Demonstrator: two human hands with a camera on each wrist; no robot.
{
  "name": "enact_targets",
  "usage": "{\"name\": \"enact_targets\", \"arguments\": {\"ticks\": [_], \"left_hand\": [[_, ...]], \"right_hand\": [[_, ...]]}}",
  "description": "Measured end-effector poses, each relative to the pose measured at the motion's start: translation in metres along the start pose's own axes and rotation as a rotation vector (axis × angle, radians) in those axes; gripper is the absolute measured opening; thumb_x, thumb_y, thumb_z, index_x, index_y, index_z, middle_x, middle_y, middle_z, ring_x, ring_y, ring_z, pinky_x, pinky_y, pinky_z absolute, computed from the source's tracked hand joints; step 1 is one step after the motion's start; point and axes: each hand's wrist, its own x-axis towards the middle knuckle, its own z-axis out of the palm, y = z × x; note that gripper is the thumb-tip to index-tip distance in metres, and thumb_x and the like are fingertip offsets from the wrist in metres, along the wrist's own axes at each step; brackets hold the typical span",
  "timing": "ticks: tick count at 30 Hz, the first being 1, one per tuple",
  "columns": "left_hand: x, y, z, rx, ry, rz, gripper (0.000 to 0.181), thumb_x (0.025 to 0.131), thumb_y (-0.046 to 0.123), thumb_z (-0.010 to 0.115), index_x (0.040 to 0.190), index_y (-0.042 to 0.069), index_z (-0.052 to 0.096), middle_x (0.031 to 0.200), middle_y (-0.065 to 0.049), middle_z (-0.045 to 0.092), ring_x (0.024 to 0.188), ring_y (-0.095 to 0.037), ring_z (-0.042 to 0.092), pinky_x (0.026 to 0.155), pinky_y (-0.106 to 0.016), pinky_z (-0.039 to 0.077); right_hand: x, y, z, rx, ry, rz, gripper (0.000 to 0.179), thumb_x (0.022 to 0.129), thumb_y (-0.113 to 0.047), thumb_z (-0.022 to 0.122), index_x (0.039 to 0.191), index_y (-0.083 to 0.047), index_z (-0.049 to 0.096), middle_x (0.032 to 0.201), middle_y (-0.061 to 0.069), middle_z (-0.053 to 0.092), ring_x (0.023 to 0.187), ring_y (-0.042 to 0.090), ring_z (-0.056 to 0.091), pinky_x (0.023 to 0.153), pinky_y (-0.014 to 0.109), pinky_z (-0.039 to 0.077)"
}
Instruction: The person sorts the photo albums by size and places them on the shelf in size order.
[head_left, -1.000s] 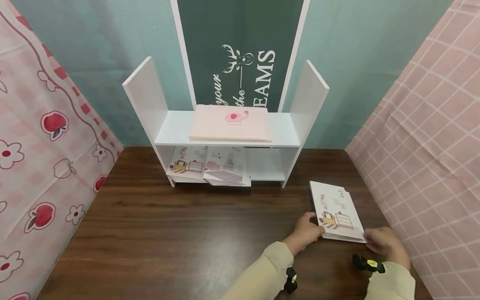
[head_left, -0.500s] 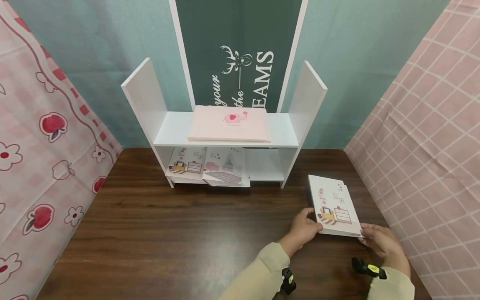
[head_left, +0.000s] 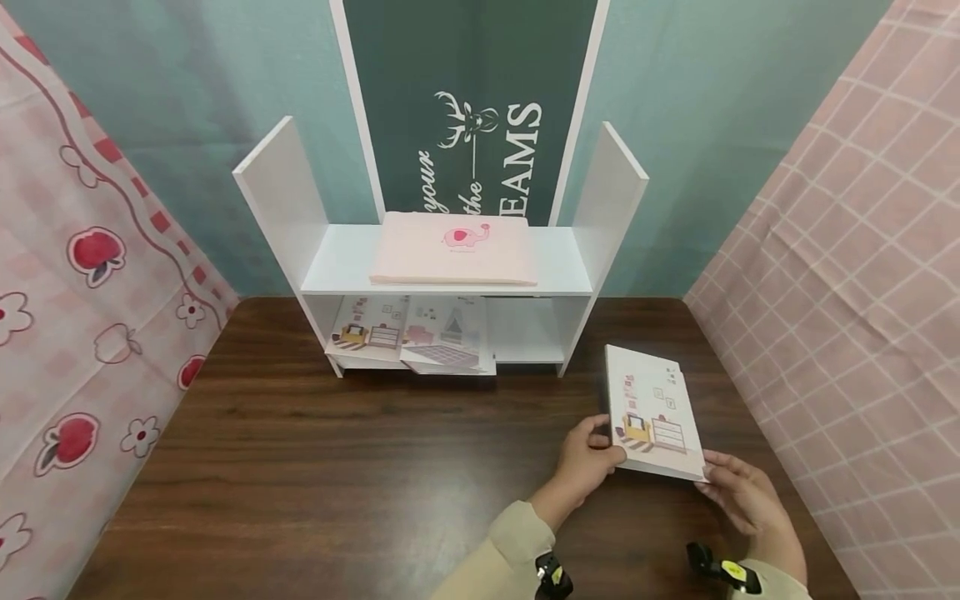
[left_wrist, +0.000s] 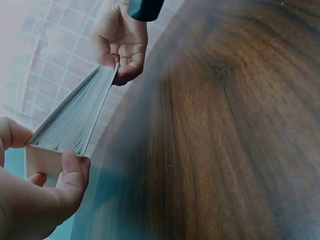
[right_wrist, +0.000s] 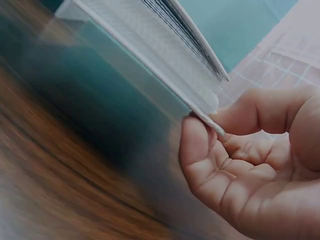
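A thick white book (head_left: 655, 411) with a drawing of a room on its cover is held by both hands at the right of the table. The left hand (head_left: 587, 462) grips its near left corner, thumb on top; in the left wrist view, fingers (left_wrist: 75, 175) curl around the spine. At the near right corner, the right hand (head_left: 742, 500) pinches the lower cover between thumb and fingers, as the right wrist view shows. Many page edges (left_wrist: 75, 115) fan out between the covers. Its near end is raised off the table; whether the far end touches is unclear.
A white shelf (head_left: 555, 258) stands at the back of the table (head_left: 300, 500). On its upper board lies a pink book with an elephant (head_left: 454, 250). Two similar illustrated books (head_left: 371, 325) lie below, the right one jutting past the front edge. A pink checked cloth (head_left: 840, 317) borders the right.
Both hands have shifted a little to the left with the book, and it has risen slightly. The right hand has turned from the corner's side to pinching the lower cover. The shelf's books stay put.
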Motion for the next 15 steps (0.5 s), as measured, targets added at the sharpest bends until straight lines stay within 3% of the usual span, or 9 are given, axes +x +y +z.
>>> {"name": "enact_targets", "arguments": {"ticks": [8, 15], "left_hand": [[-0.007, -0.003, -0.012, -0.106, 0.026, 0.007, 0.055, 0.065, -0.009, 0.060, 0.116, 0.012, 0.060, 0.077, -0.003, 0.058, 0.054, -0.012, 0.053, 0.051, -0.025, 0.047], [-0.015, -0.005, -0.020, -0.135, 0.039, -0.005, 0.055, 0.066, -0.008, 0.058, 0.118, 0.009, 0.059, 0.082, -0.005, 0.056, 0.061, -0.013, 0.053, 0.055, -0.026, 0.049]], "right_hand": [[-0.006, 0.009, 0.023, 0.092, -0.003, -0.112, 0.041, 0.089, 0.017, 0.041, 0.094, -0.011, 0.071, 0.090, 0.005, 0.067, 0.076, 0.014, 0.061, 0.067, 0.023, 0.050], [-0.008, 0.016, 0.038, 0.064, 0.101, -0.152, 0.041, 0.087, 0.017, 0.044, 0.091, -0.013, 0.072, 0.088, 0.001, 0.067, 0.075, 0.011, 0.061, 0.065, 0.021, 0.049]]}}
